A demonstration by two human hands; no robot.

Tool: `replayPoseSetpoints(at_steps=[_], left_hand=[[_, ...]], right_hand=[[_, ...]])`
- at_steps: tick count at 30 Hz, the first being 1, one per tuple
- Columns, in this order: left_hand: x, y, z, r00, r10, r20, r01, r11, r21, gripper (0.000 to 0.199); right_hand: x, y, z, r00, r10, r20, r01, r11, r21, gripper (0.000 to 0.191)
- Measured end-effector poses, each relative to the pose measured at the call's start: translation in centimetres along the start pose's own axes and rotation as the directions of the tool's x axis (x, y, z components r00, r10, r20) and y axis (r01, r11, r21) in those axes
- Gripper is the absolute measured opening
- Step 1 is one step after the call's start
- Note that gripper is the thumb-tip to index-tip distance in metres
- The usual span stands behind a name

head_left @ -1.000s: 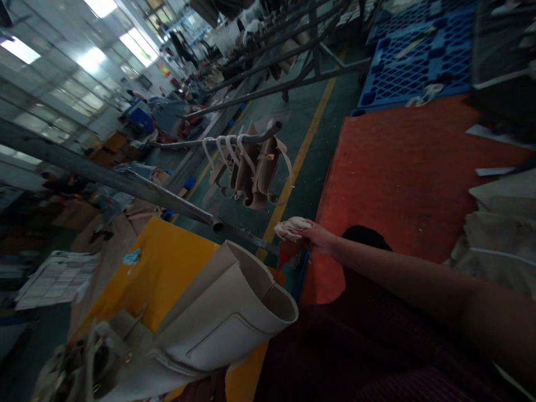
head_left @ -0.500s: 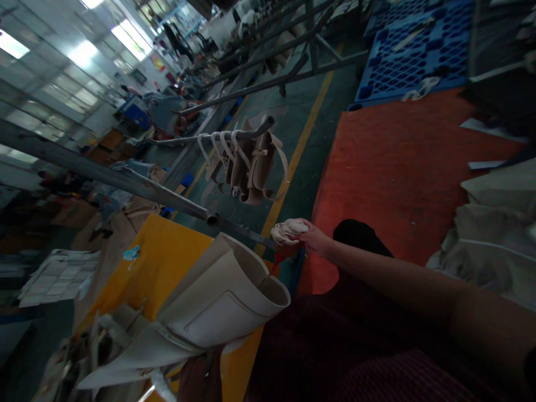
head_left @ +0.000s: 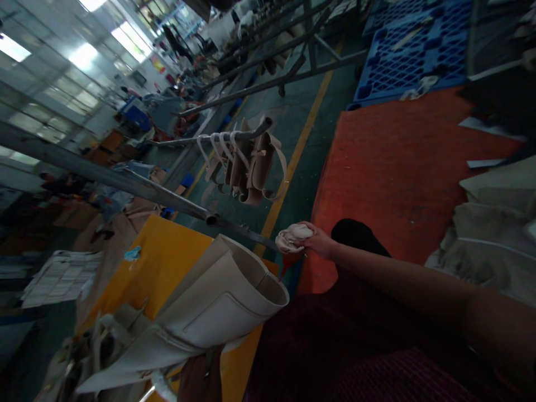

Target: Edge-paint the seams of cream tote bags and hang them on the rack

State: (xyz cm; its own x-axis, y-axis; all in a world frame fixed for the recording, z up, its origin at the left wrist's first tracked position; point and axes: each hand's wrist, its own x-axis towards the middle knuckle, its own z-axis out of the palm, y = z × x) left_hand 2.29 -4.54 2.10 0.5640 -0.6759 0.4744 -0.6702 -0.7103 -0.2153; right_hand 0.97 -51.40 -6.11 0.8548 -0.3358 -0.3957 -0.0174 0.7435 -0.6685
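My right hand [head_left: 320, 243] reaches in from the right, its fingers closed around a crumpled whitish cloth [head_left: 292, 238]. Below the cloth shows a red pointed nozzle [head_left: 285, 266], aimed down at the open rim of a bag; the body behind it is mostly hidden by cloth and hand. That cream bag [head_left: 221, 304] lies on its side with its mouth toward me, a pocket outline on its face. Whether the nozzle touches the rim I cannot tell. My left hand is out of view.
Under the bag is a yellow board [head_left: 167, 251], with more bag parts [head_left: 113, 340] at lower left. Tan bags [head_left: 255, 173] hang from a metal rail [head_left: 176, 140]. An orange-red board [head_left: 402, 173] and blue pallet [head_left: 402, 61] lie right. A metal pole [head_left: 104, 181] crosses the left.
My right hand, with the cloth and red nozzle, has shifted slightly right and down along the bag's rim. The bag has stayed in place.
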Motion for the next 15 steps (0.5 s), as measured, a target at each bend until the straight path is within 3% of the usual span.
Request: replayPoseSetpoints(at_steps=[2, 6, 8, 12, 15], left_hand=[[-0.2, -0.8, 0.1, 0.999, 0.043, 0.007, -0.043, 0.999, 0.004, 0.035], [0.0, -1.5, 0.0, 0.968, 0.252, 0.002, -0.252, 0.967, 0.04, 0.032], [-0.2, -1.0, 0.0, 0.978, 0.207, -0.002, -0.206, 0.975, 0.078, 0.035], [-0.9, 0.7, 0.1, 0.999, -0.033, 0.005, 0.033, 0.999, 0.011, 0.04], [-0.8, 0.9, 0.1, 0.999, -0.043, 0.01, 0.043, 0.999, -0.021, 0.039]], right_hand=[[0.1, 0.0, 0.1, 1.0, 0.002, -0.013, -0.001, 1.0, 0.029, 0.07], [0.6, 0.4, 0.7, 0.999, -0.009, -0.039, 0.011, 0.998, 0.064, 0.069], [0.8, 0.7, 1.1, 0.999, -0.009, -0.048, 0.012, 0.998, 0.062, 0.071], [1.1, 1.0, 1.7, 0.999, -0.002, -0.049, 0.006, 0.997, 0.082, 0.077], [1.2, 1.2, 2.0, 0.998, -0.01, -0.059, 0.015, 0.996, 0.083, 0.076]])
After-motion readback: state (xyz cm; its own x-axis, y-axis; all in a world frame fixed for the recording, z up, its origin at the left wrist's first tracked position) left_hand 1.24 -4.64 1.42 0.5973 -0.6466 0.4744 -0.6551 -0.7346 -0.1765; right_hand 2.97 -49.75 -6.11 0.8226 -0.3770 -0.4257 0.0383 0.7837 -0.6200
